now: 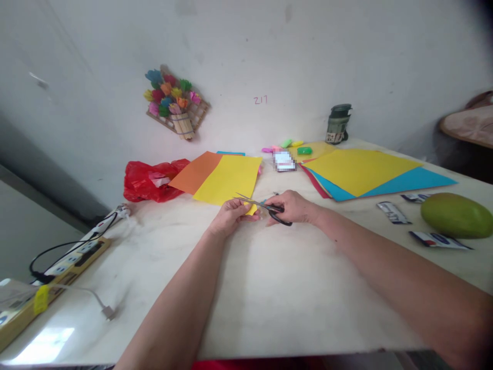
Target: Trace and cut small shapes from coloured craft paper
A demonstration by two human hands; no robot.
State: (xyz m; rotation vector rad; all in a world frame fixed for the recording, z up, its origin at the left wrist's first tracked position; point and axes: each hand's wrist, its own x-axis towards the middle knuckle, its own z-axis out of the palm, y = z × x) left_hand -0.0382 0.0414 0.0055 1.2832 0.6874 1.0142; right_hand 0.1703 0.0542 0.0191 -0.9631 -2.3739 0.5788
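Observation:
Near the middle of the white table, my left hand (230, 216) pinches a small piece of yellow paper (251, 208). My right hand (291, 206) grips black-handled scissors (275, 208), their blades pointing left and lying across the yellow piece, slightly apart. Just beyond my left hand lies a large yellow sheet (231, 177), overlapping an orange sheet (196, 172). Part of the small piece is hidden by my fingers and the blades.
A red plastic bag (144, 182) sits at left, a power strip (73, 262) along the left edge. Behind are a phone (284, 160), highlighters (287, 143) and a dark bottle (338, 124). On the right are stacked coloured sheets (362, 169), small packets (393, 212) and a green fruit (456, 216).

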